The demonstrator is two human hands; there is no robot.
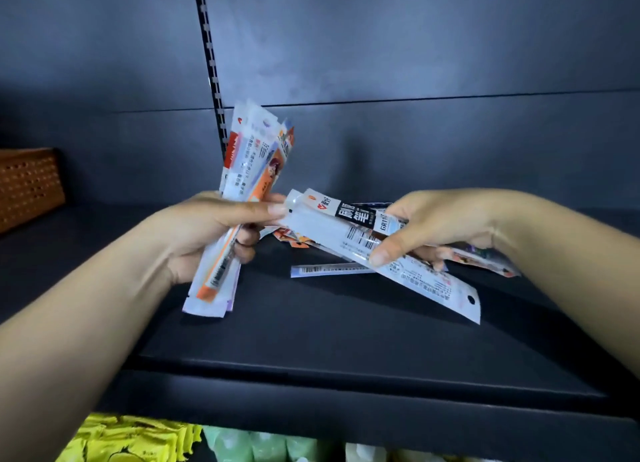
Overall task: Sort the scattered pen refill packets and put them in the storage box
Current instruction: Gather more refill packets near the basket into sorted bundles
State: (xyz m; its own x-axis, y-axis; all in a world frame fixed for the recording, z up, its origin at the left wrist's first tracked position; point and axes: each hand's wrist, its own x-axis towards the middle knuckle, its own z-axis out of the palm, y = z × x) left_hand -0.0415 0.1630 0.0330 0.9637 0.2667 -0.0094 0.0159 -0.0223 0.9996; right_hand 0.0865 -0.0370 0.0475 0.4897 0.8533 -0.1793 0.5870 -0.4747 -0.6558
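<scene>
The black-labelled refill packet (360,233), pinched above the dark shelf (346,340) by the right hand (446,226), should slide flat against the upright bundle (242,191) the left hand (204,233) grips, ends aligned, before reaching for loose packets (332,270).

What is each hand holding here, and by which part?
The left hand grips a near-upright bundle of refill packets around its middle. The right hand pinches a black-and-white packet at mid-length.

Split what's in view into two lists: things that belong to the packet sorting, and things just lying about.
Job:
left hand with upright packet bundle
right hand with black-labelled packets
loose packets on shelf
brown perforated box

Lying about:
yellow packs
green packs
</scene>
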